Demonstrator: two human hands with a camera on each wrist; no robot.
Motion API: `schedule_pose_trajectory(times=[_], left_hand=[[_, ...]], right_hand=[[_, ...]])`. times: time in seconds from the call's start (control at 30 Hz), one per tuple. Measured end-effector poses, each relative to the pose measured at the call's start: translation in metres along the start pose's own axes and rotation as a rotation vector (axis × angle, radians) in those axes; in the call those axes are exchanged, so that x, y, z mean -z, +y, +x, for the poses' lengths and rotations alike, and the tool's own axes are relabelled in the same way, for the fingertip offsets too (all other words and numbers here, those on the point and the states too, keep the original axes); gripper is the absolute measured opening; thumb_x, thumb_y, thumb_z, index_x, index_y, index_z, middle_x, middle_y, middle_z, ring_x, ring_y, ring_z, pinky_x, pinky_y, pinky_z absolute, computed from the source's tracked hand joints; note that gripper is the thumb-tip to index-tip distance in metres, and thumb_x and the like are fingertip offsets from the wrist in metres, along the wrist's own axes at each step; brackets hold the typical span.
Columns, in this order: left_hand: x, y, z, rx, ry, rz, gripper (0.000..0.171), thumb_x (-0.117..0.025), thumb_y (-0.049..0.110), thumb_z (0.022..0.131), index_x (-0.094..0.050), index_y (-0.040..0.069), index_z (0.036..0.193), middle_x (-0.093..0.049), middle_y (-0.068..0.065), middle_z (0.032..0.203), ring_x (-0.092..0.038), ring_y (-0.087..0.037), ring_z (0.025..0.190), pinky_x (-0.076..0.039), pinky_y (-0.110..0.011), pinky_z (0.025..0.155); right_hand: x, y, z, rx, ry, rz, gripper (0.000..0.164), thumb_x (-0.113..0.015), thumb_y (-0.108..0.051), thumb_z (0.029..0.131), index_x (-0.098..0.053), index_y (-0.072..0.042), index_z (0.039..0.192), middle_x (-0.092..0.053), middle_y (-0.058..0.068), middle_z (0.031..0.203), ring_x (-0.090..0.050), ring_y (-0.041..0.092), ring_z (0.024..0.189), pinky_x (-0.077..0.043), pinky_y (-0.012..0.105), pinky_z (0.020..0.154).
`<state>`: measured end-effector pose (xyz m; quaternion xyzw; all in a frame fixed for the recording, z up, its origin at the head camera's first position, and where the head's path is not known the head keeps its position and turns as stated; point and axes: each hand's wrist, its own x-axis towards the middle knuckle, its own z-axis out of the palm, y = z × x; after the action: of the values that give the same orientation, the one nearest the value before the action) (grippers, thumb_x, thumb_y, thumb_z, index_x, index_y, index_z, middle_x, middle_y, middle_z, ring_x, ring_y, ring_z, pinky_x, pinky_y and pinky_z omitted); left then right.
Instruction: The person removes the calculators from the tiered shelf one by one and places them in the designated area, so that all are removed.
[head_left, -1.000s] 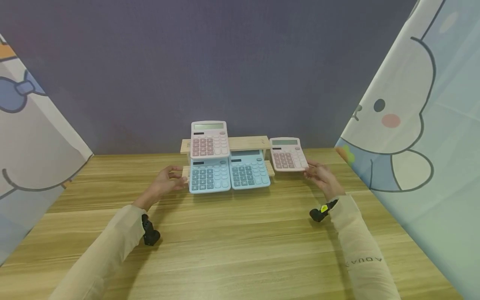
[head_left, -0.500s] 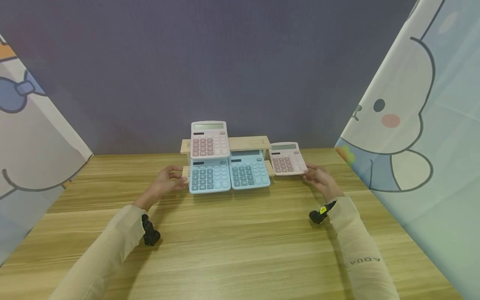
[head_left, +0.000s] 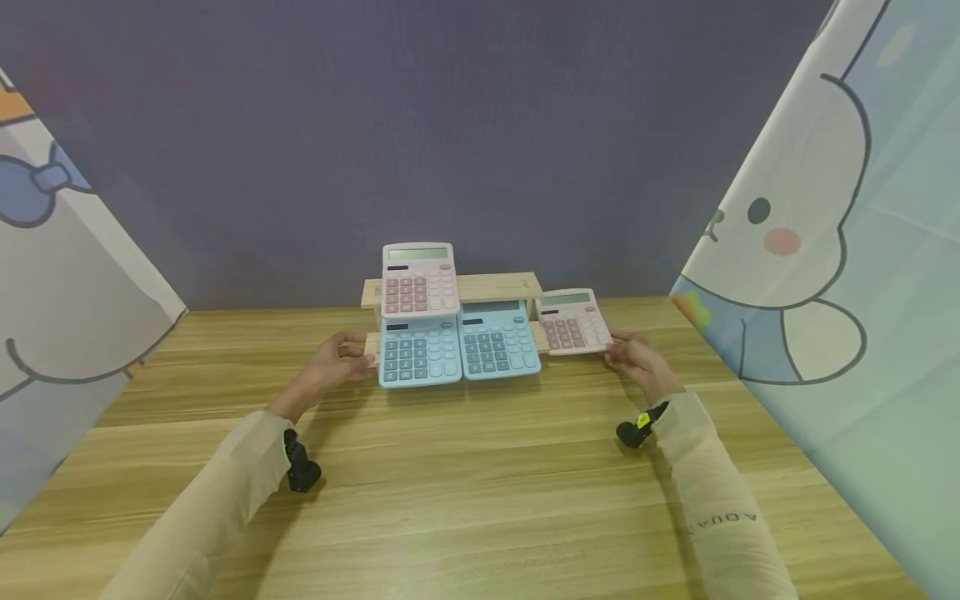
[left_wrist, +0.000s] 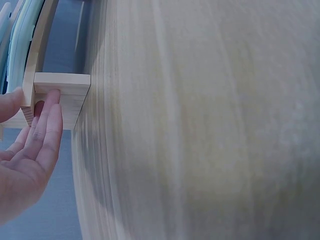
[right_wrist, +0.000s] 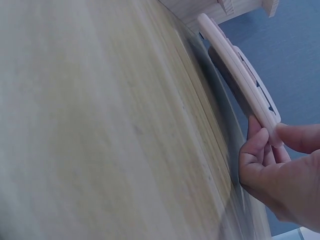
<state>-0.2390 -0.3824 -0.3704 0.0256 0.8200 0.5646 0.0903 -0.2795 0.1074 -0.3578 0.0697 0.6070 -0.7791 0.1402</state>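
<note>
A two-tier wooden rack [head_left: 498, 287] stands against the back wall. My left hand [head_left: 335, 361] is at its left end; in the left wrist view the thumb lies on one side of the lower board [left_wrist: 31, 85] and the fingers on the other. Two blue calculators [head_left: 420, 350] lean side by side on the lower tier, and a pink calculator [head_left: 418, 281] leans on the upper tier at the left. To the right of the rack, my right hand [head_left: 640, 364] pinches a second pink calculator [head_left: 572, 321] by its lower right corner, tilted above the table in the right wrist view.
The wood-grain table [head_left: 465, 475] runs back to a dark wall panel [head_left: 480, 142]. Cartoon-printed curtains [head_left: 817, 225] close in both sides. Each wrist carries a small black camera [head_left: 302, 467].
My right hand has brought the pink calculator slightly down and left, towards the right end of the rack. The left hand and the other calculators have stayed put.
</note>
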Motion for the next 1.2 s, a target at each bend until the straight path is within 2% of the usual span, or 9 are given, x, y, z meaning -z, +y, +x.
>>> schedule_pose_trajectory(times=[0.37,0.6,0.83,1.2], left_hand=[[-0.0001,0.0005,-0.0002,0.012,0.005,0.002,0.055,-0.054,0.01,0.092,-0.025,-0.007,0.136,-0.041,-0.03,0.124,-0.059,-0.015,0.086,-0.054,-0.035,0.088],[-0.0004,0.0018,0.0,0.02,0.005,0.006,0.056,-0.054,0.011,0.092,-0.025,-0.006,0.137,-0.04,-0.03,0.126,-0.058,-0.02,0.092,-0.053,-0.036,0.089],[0.0,0.0012,0.0007,0.012,0.001,-0.002,0.056,-0.054,0.01,0.092,-0.025,-0.007,0.136,-0.04,-0.031,0.125,-0.058,-0.018,0.089,-0.054,-0.035,0.088],[0.0,0.0006,-0.0002,0.018,-0.001,-0.016,0.056,-0.054,0.011,0.092,-0.024,-0.007,0.137,-0.039,-0.031,0.127,-0.06,-0.022,0.091,-0.052,-0.038,0.09]], right_hand=[[-0.002,0.0018,0.0021,-0.019,0.036,-0.012,0.06,-0.033,0.015,0.09,-0.01,0.005,0.144,-0.059,0.003,0.084,-0.056,0.01,0.07,-0.048,0.016,0.062],[-0.0039,0.0025,0.0029,-0.024,0.058,-0.023,0.061,-0.033,0.017,0.088,-0.011,0.005,0.144,-0.058,0.003,0.084,-0.056,0.01,0.069,-0.048,0.016,0.061],[-0.0069,0.0025,0.0013,-0.021,0.087,-0.089,0.059,-0.033,0.015,0.089,-0.012,0.006,0.143,-0.057,0.001,0.082,-0.057,0.007,0.068,-0.048,0.014,0.061],[-0.0062,0.0063,0.0041,0.006,0.103,-0.136,0.055,-0.034,0.013,0.09,-0.014,0.01,0.141,-0.056,-0.002,0.081,-0.054,0.003,0.066,-0.048,0.011,0.061]])
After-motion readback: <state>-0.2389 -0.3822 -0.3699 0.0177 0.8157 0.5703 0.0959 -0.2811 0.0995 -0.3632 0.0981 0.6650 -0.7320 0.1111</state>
